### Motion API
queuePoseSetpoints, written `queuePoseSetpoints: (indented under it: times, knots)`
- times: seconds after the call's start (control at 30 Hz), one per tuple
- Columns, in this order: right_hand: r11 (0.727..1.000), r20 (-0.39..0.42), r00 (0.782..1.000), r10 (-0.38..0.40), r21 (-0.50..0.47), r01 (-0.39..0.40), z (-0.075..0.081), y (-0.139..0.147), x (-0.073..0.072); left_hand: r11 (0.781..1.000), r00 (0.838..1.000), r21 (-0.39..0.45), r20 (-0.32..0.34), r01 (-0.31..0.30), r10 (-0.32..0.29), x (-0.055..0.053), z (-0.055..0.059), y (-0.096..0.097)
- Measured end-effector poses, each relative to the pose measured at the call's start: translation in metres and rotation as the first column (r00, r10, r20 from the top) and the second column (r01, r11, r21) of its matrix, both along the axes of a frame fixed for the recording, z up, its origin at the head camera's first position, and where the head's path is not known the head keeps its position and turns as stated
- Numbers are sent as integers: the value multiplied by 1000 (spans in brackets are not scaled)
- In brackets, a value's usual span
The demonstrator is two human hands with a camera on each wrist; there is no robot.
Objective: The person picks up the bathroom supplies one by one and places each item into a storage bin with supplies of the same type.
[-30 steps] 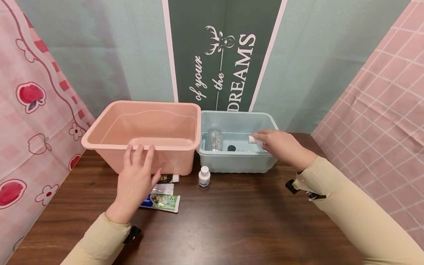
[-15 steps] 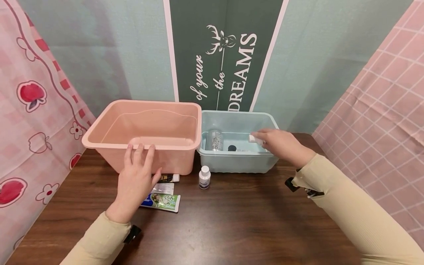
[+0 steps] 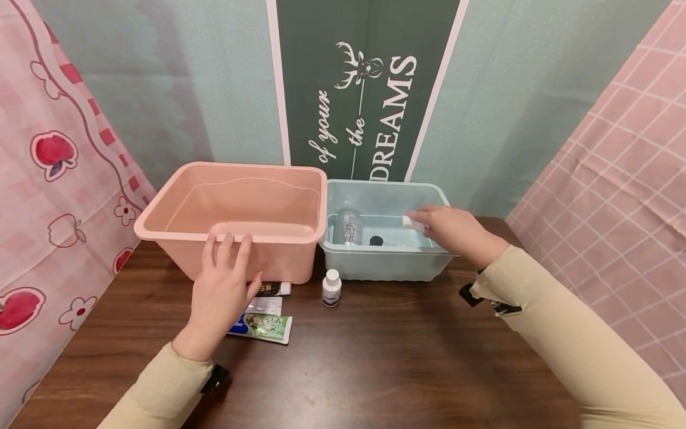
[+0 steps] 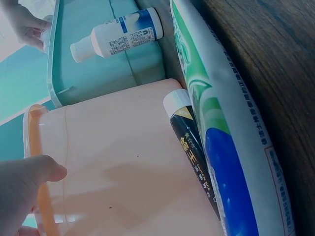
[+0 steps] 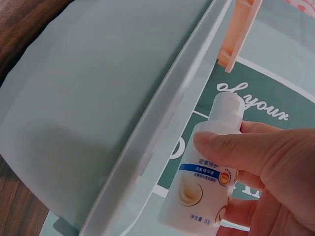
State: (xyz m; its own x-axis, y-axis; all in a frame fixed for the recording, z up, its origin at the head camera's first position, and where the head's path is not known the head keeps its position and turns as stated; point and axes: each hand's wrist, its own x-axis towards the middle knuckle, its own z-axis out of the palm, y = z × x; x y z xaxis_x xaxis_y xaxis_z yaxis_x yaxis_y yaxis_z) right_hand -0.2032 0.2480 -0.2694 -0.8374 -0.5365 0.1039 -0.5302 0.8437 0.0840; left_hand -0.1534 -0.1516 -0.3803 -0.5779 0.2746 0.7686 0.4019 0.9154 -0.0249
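My right hand (image 3: 458, 232) grips a small white conditioner bottle (image 5: 197, 191) over the light blue bin (image 3: 386, 262), thumb across its front and its cap pointing toward the pink bin. Most of that bottle is hidden behind the fingers in the head view. With fingers fairly straight, my left hand (image 3: 220, 298) rests on the near rim of the pink bin (image 3: 278, 253); its thumb (image 4: 51, 168) lies along the outer wall. Just in front of the bins a white bottle (image 3: 331, 291) stands upright. Below the left hand lie a black tube (image 3: 270, 289), a pale packet (image 3: 266, 305) and a green-and-blue tube (image 3: 265, 328).
Inside the blue bin are a clear bottle (image 3: 348, 227) on its side and an item with a round black cap (image 3: 376, 241). The bins stand side by side on the dark wooden table (image 3: 386, 369). Curtains (image 3: 605, 190) close in behind and at both sides.
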Motion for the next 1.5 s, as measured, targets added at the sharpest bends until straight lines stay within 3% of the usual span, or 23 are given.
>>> queuePoseSetpoints:
  times: [0.5, 1.5]
  knots:
    - [999, 40, 998, -45, 11, 45, 4, -1, -5, 1000, 1000, -1, 3, -9, 9, 1, 1, 1]
    - [999, 80, 997, -14, 34, 12, 7, -5, -23, 1000, 1000, -9, 13, -11, 11, 2, 2, 1]
